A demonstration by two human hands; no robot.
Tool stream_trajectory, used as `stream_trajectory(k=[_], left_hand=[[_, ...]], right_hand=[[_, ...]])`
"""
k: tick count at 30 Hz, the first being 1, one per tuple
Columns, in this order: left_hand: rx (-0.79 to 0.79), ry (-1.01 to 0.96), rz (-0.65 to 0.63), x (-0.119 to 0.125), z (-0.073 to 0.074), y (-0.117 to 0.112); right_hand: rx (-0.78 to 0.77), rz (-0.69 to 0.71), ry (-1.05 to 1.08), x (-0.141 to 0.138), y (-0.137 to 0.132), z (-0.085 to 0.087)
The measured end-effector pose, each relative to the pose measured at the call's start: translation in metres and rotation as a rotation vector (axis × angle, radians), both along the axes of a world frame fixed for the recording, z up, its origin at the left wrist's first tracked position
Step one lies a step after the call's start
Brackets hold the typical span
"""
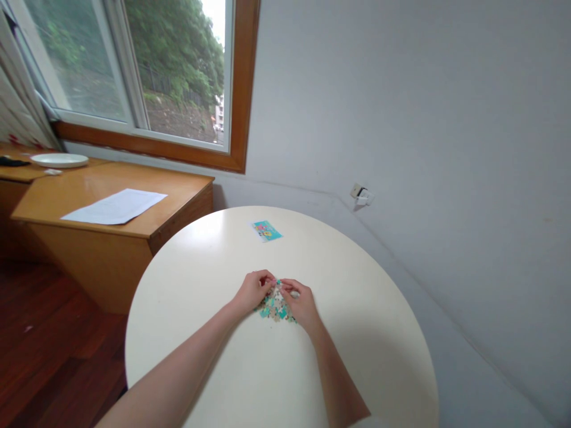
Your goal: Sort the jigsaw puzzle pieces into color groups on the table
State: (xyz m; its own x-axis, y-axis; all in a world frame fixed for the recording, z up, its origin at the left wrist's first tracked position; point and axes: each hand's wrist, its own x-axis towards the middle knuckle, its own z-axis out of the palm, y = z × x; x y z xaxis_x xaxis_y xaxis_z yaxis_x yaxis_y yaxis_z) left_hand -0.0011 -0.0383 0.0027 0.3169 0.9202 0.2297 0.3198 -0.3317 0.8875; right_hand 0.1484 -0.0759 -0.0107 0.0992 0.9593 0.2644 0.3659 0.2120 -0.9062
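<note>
A small heap of teal and beige jigsaw pieces [274, 308] lies in the middle of a round cream table [214, 261]. My left hand [253, 290] rests at the heap's left side, fingers curled in a pinch over its top. My right hand [301, 302] sits at the heap's right side, fingers also pinched toward the top of the pile. The fingertips of both hands nearly meet above the pieces. What each pinch holds is too small to make out. A small teal picture card [266, 230] lies flat farther back on the table.
A wooden desk [178, 196] stands left of the table under a window, with a white sheet of paper [115, 206] and a white plate [59, 160] on it. A grey wall with a socket [361, 195] runs along the right. Dark wood floor lies at the left.
</note>
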Motion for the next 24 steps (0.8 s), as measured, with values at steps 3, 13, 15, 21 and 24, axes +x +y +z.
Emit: stream_trajectory(k=[3,13,15,21,24], left_hand=[[-0.035,-0.063,0.019,-0.001,-0.001,0.003],[-0.149,-0.523,0.284,-0.008,0.003,0.017],[-0.140,-0.561,0.317,-0.010,0.004,0.018],[-0.113,-0.594,0.358,-0.017,0.007,0.021],[-0.092,-0.584,0.371,-0.018,0.006,0.023]], right_hand=[[-0.012,-0.018,-0.016,-0.001,0.001,0.000],[-0.030,0.001,-0.078,-0.001,0.001,-0.004],[-0.027,0.003,-0.088,0.000,0.002,-0.006],[-0.024,0.003,-0.095,0.001,0.002,-0.006],[-0.020,0.003,-0.086,0.000,0.001,-0.005]])
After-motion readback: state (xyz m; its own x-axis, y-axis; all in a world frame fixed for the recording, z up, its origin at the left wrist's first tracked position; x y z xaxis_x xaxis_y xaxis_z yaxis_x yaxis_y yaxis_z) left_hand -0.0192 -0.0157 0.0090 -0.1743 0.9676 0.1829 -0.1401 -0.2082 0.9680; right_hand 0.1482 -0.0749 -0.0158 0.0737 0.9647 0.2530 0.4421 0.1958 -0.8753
